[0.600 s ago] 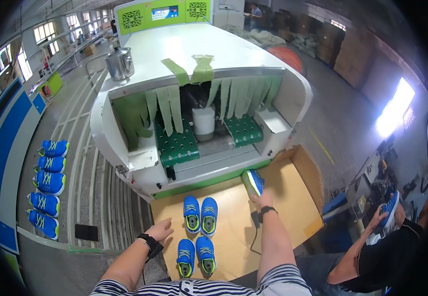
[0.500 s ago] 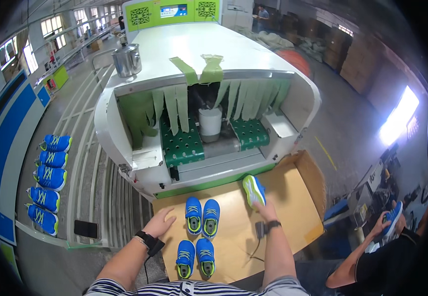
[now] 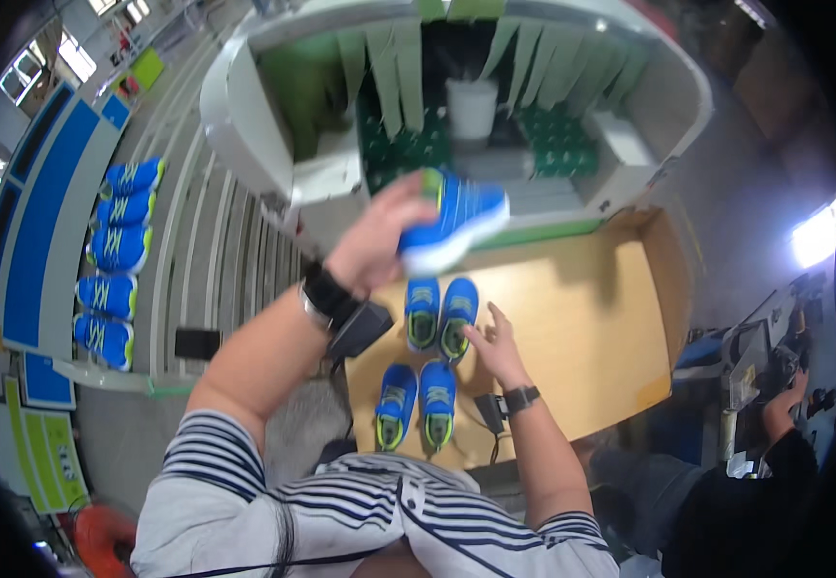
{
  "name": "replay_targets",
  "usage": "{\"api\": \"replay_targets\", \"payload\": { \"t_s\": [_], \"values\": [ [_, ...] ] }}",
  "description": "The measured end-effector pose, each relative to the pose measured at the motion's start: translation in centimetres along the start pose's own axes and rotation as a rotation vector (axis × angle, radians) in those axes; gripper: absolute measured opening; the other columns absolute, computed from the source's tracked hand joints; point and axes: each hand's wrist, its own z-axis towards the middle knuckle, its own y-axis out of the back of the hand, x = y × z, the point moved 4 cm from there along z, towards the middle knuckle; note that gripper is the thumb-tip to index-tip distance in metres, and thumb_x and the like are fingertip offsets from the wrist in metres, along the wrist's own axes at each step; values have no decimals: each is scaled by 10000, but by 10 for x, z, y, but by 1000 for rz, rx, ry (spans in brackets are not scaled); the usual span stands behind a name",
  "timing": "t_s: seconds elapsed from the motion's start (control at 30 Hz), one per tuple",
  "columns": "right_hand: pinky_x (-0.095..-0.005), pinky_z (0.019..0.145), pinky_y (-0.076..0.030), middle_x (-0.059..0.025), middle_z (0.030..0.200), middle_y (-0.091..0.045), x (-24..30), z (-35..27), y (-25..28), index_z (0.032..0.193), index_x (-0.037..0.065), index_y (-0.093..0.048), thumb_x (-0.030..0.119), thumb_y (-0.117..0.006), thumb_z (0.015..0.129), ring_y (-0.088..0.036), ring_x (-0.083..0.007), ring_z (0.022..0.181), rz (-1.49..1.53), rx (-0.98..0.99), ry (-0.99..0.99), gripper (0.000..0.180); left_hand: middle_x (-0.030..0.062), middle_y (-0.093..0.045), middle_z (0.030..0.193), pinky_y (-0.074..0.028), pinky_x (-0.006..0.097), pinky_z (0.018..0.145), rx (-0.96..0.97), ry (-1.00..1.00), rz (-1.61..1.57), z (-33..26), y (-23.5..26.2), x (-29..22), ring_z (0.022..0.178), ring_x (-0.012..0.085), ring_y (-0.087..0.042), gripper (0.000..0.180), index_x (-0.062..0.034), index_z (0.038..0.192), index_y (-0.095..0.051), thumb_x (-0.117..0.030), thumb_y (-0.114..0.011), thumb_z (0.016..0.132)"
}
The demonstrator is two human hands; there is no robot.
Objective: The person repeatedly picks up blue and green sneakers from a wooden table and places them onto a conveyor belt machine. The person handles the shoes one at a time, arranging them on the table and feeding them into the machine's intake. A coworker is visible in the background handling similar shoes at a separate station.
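Observation:
A blue sneaker (image 3: pixel 456 217) with a white sole and a lime-green collar is up in the air, slightly blurred. Wrapped around its heel end is my left hand (image 3: pixel 379 236). My right hand (image 3: pixel 500 354) holds nothing; its fingers are apart beside the heel of a blue sneaker (image 3: pixel 458 313) on the board, and whether they touch cannot be made out. To that shoe's left stands its neighbour (image 3: pixel 422 318). Nearer to me, two more blue sneakers, one on the left (image 3: pixel 396 405) and one on the right (image 3: pixel 437 400), stand side by side.
The tan board (image 3: pixel 572 337) has a raised cardboard edge (image 3: pixel 668 279) at its right. Beyond it is a white machine (image 3: pixel 244 106) with green belts (image 3: pixel 557 140) and hanging strips. Several blue sneakers (image 3: pixel 121 249) line the rack at left. A co-worker's arm (image 3: pixel 784 405) shows at right.
The sneaker that my right hand held is now in my left hand, raised nearer the machine's left side. My right hand has come back toward the standing shoes. The view has tilted downward.

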Motion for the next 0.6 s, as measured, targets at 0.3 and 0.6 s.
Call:
{"api": "replay_targets", "payload": {
  "t_s": [0.3, 0.6],
  "values": [
    [-427, 1047, -409, -241, 1384, -496, 22, -20, -34, 1528, 24, -278, 149, -739, 825, -525, -370, 1211, -81, -110, 63, 850, 284, -395, 1419, -361, 428, 1110, -595, -644, 1097, 96, 53, -23, 1310, 414, -436, 779, 15, 1482, -272, -228, -683, 867],
    [-351, 1069, -398, -155, 1374, -542, 221, 51, 112, 1448, 57, -451, 97, -589, 950, -534, -262, 1241, -35, -444, 555, 519, 241, -211, 1589, -240, 435, 1202, -129, -441, 1197, -32, 65, 54, 1479, 390, -234, 783, -56, 1527, -296, -255, -707, 892]
  ]
}}
